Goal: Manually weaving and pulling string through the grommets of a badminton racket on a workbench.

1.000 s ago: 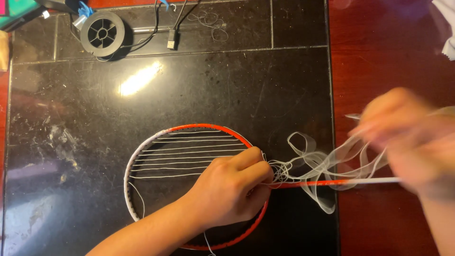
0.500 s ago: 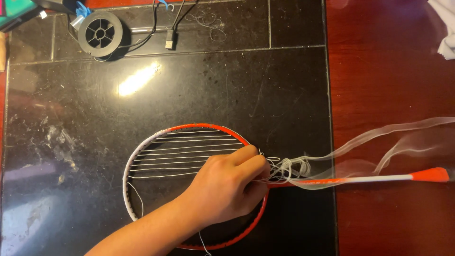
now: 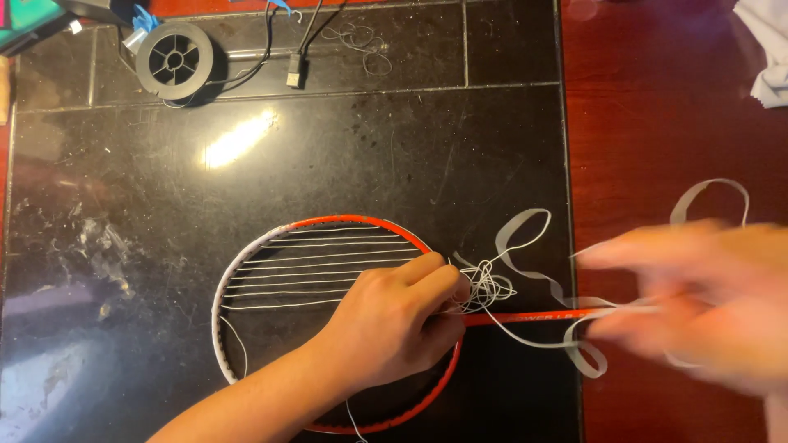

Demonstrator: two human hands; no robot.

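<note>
Two hands are used: the racket (image 3: 271,238) is pinned by the closed left hand (image 3: 392,321); string (image 3: 542,283) is touched by the blurred right hand (image 3: 706,299), grip unclear.

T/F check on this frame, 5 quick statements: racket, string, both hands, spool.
1. The left hand rests on the racket head. True.
2. The racket head is fully strung. False: only its upper half carries strings.
3. A tangle of string sits where the head meets the shaft. True.
4. The spool lies inside the racket head. False: it lies at the slab's top left, apart from the racket.
5. The right hand is sharp and still. False: it is blurred, over the shaft.
</note>
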